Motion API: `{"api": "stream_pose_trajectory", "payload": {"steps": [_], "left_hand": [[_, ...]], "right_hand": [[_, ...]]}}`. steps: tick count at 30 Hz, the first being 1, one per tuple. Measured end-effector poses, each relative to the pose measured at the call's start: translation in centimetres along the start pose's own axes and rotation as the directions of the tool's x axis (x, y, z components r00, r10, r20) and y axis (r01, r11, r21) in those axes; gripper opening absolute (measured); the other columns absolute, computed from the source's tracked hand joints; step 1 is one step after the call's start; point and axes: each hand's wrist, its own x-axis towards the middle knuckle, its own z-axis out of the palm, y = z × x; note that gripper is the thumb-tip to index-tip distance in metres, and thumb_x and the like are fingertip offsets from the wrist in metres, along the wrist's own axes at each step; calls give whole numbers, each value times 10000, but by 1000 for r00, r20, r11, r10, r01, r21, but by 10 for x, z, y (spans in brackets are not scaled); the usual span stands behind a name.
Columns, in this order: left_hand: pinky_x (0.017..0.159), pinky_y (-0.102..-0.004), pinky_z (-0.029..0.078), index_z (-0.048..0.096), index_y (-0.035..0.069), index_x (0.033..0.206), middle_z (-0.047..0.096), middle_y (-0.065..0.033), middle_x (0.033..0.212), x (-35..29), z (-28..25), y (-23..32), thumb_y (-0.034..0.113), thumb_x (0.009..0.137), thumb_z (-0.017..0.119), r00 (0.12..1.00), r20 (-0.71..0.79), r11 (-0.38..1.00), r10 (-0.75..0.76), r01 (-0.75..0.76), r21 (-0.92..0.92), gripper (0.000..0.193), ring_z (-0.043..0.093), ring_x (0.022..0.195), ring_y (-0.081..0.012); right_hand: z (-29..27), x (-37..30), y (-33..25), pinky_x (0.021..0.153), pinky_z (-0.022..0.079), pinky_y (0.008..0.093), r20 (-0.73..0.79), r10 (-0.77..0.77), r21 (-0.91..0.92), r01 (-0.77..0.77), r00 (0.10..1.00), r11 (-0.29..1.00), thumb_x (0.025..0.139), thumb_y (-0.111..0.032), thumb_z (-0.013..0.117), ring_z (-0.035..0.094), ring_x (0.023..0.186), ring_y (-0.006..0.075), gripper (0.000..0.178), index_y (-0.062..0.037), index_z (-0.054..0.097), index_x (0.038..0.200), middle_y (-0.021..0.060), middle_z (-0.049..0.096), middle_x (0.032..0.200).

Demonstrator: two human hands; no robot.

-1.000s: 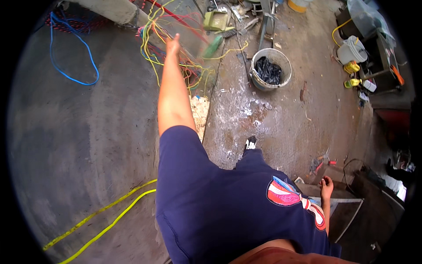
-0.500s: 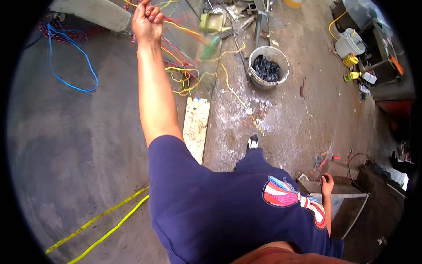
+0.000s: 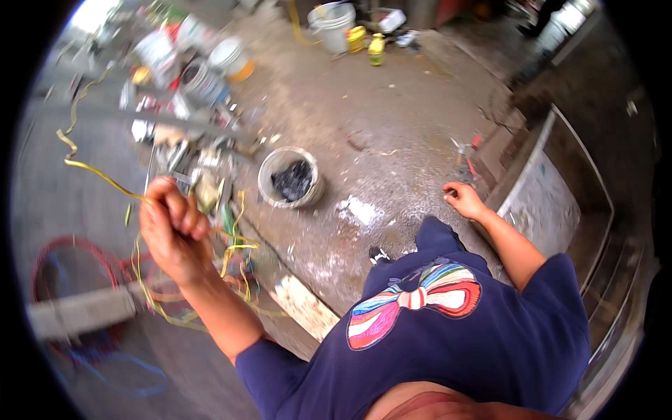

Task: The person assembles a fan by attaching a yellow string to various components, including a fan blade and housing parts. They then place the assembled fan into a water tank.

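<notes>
The left hand [image 3: 171,234] has its fingers closed around a yellow wire [image 3: 98,175]; a hard pull could snag it in the tangled wire pile [image 3: 210,280] below. The right hand [image 3: 463,199], fingers loosely curled and empty, rests near the red-handled pliers [image 3: 467,157] at the right

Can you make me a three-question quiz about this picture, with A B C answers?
1. Where is the grey bucket? A on the concrete floor B on a shelf C in the right hand
2. What colour is the wire in the left hand? A purple B yellow C white
3. How is the left hand? A flat open B hidden C closed in a fist

Answers: 1 A, it stands on the floor. 2 B, a yellow strand runs from the fist. 3 C, the fingers curl around the wire.
</notes>
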Motion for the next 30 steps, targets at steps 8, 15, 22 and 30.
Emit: {"api": "stream_pose_trajectory", "payload": {"steps": [8,15,22,30], "left_hand": [[433,-203,248,550,-66,1036,355,23,642,123,218,-159,223,961,482,807,432,898,-402,440,13,306,310,527,-57],[486,-213,250,571,-53,1003,359,35,630,270,391,-328,259,964,484,570,673,814,-472,574,85,326,294,546,-61],[512,-200,267,593,-16,985,368,60,653,381,531,-482,304,967,475,384,794,833,-471,490,257,341,318,577,-44],[582,-267,404,630,18,936,526,-31,677,557,604,-669,271,957,476,417,813,912,-407,146,382,298,490,621,-122]], "right_hand": [[-80,38,107,689,507,283,-164,246,466,-145,955,873,819,-78,603,631,752,138,251,4,599,1056,82,650,931],[-351,184,67,808,513,318,-222,93,837,140,971,529,952,-214,492,619,945,192,355,3,484,1233,130,600,1123],[-588,300,32,910,462,401,-551,26,834,549,834,61,975,-256,381,559,1108,298,397,2,413,1275,213,540,1224],[-723,487,100,807,505,390,-663,280,737,671,695,81,977,-253,400,612,888,236,319,0,487,1150,162,619,1035]]}}
